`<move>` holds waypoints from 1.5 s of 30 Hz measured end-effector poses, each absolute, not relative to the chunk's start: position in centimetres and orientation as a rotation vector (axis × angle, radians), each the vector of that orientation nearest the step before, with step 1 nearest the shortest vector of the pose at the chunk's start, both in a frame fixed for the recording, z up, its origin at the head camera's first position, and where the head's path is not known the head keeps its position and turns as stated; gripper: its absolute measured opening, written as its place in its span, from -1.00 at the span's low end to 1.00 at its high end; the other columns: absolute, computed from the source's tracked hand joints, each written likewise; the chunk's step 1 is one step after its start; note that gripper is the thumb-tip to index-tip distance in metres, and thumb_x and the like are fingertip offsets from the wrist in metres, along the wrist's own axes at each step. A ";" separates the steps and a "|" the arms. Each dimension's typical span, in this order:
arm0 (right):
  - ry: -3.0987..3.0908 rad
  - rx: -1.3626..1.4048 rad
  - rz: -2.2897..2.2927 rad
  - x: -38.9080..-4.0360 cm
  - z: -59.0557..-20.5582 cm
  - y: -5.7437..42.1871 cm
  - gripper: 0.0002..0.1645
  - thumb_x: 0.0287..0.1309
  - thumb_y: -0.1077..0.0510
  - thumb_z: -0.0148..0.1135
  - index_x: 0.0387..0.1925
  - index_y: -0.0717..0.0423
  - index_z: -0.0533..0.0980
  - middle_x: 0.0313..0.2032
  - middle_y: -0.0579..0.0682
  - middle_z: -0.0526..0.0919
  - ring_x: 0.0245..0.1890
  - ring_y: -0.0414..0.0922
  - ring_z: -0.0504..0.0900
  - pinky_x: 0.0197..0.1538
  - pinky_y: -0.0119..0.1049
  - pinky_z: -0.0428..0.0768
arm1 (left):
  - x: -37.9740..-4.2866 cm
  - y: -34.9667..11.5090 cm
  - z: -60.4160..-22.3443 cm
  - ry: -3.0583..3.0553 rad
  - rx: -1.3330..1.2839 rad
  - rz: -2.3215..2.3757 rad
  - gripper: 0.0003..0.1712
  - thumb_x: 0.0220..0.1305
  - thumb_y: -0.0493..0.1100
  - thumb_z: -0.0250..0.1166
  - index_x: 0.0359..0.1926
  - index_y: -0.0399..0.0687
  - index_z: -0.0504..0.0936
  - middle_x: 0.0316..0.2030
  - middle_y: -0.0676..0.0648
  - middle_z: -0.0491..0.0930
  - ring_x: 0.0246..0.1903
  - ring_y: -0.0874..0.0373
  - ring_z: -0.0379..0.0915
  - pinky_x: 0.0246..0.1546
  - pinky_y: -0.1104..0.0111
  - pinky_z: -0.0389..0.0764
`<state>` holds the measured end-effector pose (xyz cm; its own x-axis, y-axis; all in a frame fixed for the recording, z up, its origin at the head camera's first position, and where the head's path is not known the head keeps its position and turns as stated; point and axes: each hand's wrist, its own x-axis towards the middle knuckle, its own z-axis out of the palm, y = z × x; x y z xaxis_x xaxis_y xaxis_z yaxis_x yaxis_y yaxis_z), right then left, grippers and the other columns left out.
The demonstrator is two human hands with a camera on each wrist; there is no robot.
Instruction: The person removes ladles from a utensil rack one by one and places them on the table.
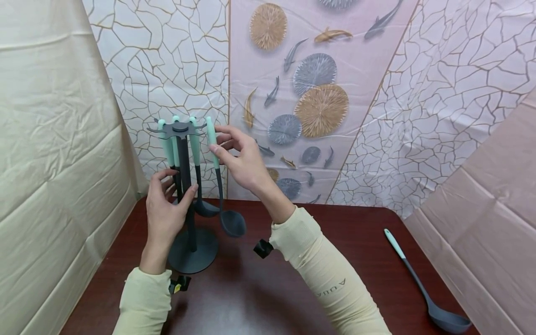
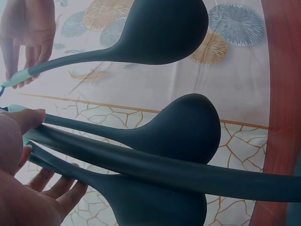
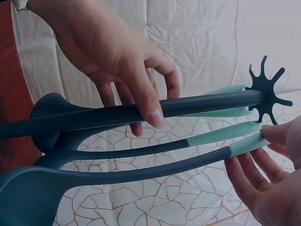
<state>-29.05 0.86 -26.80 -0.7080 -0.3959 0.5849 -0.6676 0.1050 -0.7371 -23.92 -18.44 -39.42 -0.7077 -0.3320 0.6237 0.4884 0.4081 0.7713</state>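
My right hand [image 1: 244, 160] pinches the mint handle of a dark ladle [image 1: 232, 223] between thumb and fingers. The ladle hangs upright, its handle top beside a hook of the dark utensil stand [image 1: 192, 232]. My left hand [image 1: 165, 200] grips the stand's pole below the hooks, with thumb in front and fingers behind, close to the hanging utensils. Several mint-handled utensils hang from the stand, among them one with a rounded bowl [image 1: 206, 208]. In the right wrist view the hooked top [image 3: 268, 92] spreads like a star beside the right fingertips.
Another ladle [image 1: 448, 321] with a mint handle lies at the right side of the dark red table [image 1: 335, 260]. Patterned cloth [image 1: 167, 56] hangs behind the table, and pale cloth walls [image 1: 46, 186] stand at both sides.
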 end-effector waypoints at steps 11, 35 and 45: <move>-2.122 1.061 1.664 -29.0 -26.8 1.3 -0.49 0.46 0.22 0.31 0.38 0.13 0.53 -0.08 0.11 0.66 -0.16 0.01 0.71 -0.14 -0.07 0.76 | -23.8 -18.3 -39.3 -1.905 -0.121 -1.408 -0.31 0.33 -0.21 0.51 0.35 -0.25 0.40 0.24 -0.27 0.48 0.28 -0.19 0.55 0.27 -0.15 0.54; -2.038 1.098 1.649 -29.2 -26.6 2.2 -0.53 0.44 0.26 0.32 0.32 0.16 0.55 -0.12 0.12 0.69 -0.20 -0.06 0.71 -0.17 -0.13 0.75 | -23.9 -18.3 -39.4 -1.906 -0.131 -1.408 -0.31 0.32 -0.20 0.52 0.35 -0.25 0.40 0.25 -0.26 0.47 0.29 -0.13 0.55 0.30 -0.09 0.53; -2.016 1.096 1.680 -29.1 -26.6 2.3 -0.54 0.43 0.29 0.31 0.31 0.17 0.55 -0.14 0.13 0.67 -0.20 -0.04 0.71 -0.19 -0.08 0.77 | -24.0 -18.4 -39.4 -1.915 -0.122 -1.396 -0.29 0.31 -0.20 0.53 0.35 -0.25 0.39 0.25 -0.26 0.47 0.29 -0.13 0.55 0.29 -0.09 0.54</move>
